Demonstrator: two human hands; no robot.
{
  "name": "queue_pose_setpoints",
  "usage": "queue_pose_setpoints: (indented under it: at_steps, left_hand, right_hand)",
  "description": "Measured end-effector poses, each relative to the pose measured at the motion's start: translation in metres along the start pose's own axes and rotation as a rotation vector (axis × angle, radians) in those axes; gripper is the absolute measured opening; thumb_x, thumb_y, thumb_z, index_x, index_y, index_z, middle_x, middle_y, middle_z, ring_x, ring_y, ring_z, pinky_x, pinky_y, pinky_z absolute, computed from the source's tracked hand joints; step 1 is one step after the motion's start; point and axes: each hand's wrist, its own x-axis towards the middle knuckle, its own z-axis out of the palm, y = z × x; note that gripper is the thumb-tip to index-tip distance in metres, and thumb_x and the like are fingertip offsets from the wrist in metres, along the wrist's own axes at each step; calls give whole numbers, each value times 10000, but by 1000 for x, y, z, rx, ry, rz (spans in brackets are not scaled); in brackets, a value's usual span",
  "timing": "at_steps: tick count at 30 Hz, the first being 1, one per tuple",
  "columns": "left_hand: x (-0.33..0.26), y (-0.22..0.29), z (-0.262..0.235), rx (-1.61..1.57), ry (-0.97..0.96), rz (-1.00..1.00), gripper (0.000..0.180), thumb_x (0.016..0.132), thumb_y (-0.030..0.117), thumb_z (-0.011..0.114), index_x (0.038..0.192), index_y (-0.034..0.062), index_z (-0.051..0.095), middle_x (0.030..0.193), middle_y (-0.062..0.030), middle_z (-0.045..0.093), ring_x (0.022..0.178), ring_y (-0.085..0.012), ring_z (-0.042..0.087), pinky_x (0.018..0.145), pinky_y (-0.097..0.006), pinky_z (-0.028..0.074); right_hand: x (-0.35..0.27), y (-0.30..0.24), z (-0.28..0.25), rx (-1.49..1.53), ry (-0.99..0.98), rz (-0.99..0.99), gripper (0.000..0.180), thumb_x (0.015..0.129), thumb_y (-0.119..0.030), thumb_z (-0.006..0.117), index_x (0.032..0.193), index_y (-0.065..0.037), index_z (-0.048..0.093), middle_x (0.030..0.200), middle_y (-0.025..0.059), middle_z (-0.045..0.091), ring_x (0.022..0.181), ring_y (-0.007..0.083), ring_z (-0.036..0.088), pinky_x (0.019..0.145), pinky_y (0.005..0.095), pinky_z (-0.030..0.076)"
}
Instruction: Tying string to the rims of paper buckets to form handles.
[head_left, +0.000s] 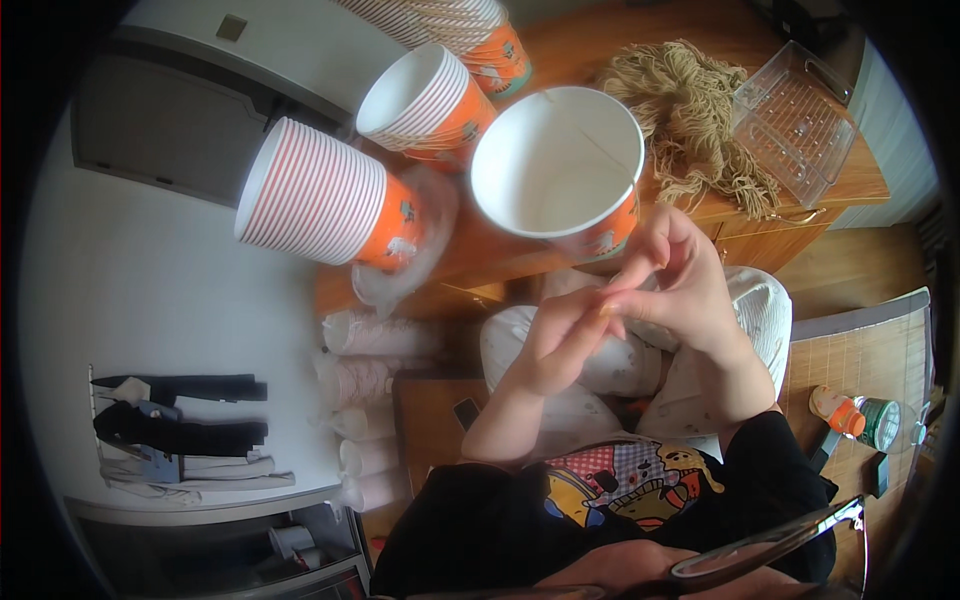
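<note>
Over my lap my left hand point(566, 338) and my right hand point(683, 290) meet, fingertips pinched together. Whatever they hold, if anything, is too small to make out. Just beyond them stands a large orange paper bucket point(607, 236), its white mouth tilted toward me. A thin strand of string point(604, 150) crosses the bucket's opening and reaches the rim near my right hand. To the right of the bucket, a tangled pile of tan string point(690, 110) lies on the wooden desk point(590, 45).
Nested paper buckets stand left of the single one: a long stack point(315, 190), a shorter stack point(425, 105) and more stacks point(490, 50) behind. A clear plastic basket point(800, 125) sits at the desk's right end. Wrapped stacks point(365, 380) rest below on the left.
</note>
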Motion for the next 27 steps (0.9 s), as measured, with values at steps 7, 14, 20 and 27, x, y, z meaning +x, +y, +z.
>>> queue_pose_setpoints:
  at_steps: [7,14,20,27]
  left_hand:
    - [5,-4,-9,-15,227,68,251,1022,216,492,963,30,650,823,-2,636,655,-51,477,598,-201,385]
    - [10,-6,-14,10,432,45,318,1029,246,489,854,34,649,794,-2,622,646,-48,462,601,-201,367]
    - [14,-2,-10,93,499,109,293,1033,229,478,878,35,633,787,22,593,670,-36,463,609,-193,362]
    - [19,-8,-8,174,556,143,257,1035,219,479,917,42,622,775,38,572,675,-32,468,604,-181,360]
  right_hand:
    - [1,6,9,124,66,-16,422,809,11,766,904,-91,368,977,149,683,863,144,663,803,263,522]
    - [1,8,9,-285,137,-186,319,817,-42,760,868,-78,447,1072,103,616,1044,138,586,903,290,465]
    - [1,5,11,-525,153,-244,288,781,-53,769,791,-71,481,930,73,629,923,174,579,820,291,435]
    - [3,3,10,-594,140,-303,275,772,-67,766,770,-74,491,930,77,643,889,199,571,814,315,419]
